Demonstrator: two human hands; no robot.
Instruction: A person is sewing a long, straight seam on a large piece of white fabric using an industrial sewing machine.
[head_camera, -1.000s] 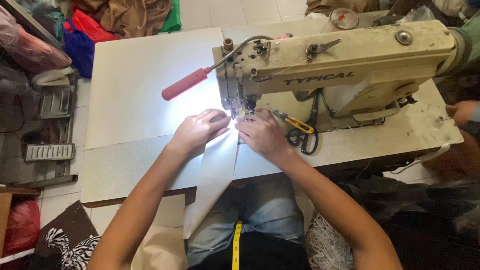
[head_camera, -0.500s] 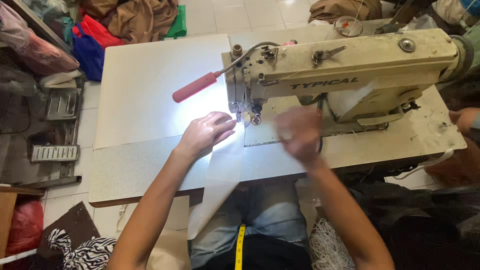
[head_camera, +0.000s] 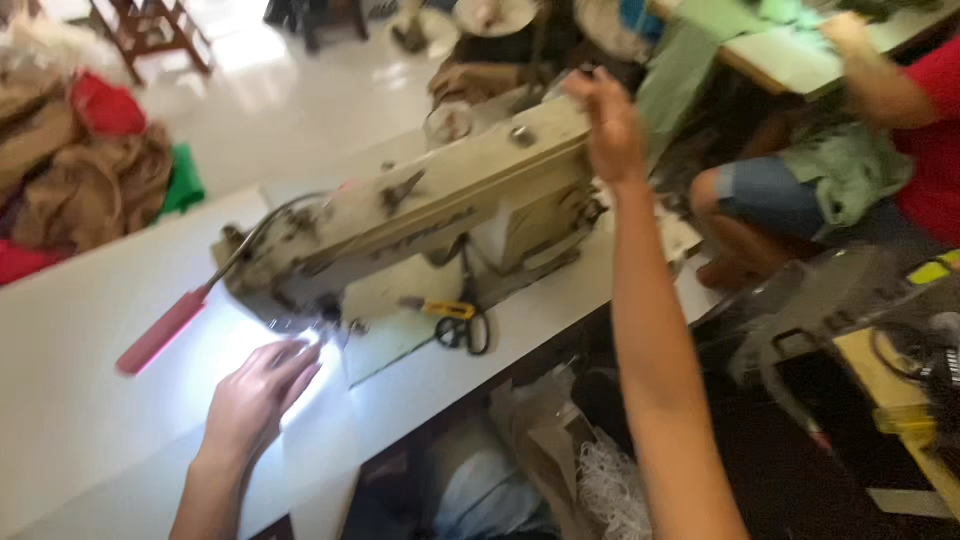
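Note:
My left hand (head_camera: 258, 392) lies flat, fingers apart, on white fabric (head_camera: 330, 400) just in front of the needle of a beige sewing machine (head_camera: 430, 205). A lamp lights that spot brightly. My right hand (head_camera: 608, 122) is raised to the machine's right end, with the arm stretched across the table edge. Blur hides whether its fingers grip anything there. Scissors with yellow handles (head_camera: 458, 322) lie on the machine bed between the two hands.
A red-handled lamp arm (head_camera: 160, 332) sticks out to the machine's left over the white table (head_camera: 70, 400). Heaps of brown, red and green cloth (head_camera: 90, 170) lie on the floor at left. Another person in a red shirt (head_camera: 930, 130) sits at a table at right.
My right hand has left the needle area and risen to the machine's right end. The camera has swung right and closer. My left hand stays on the fabric.

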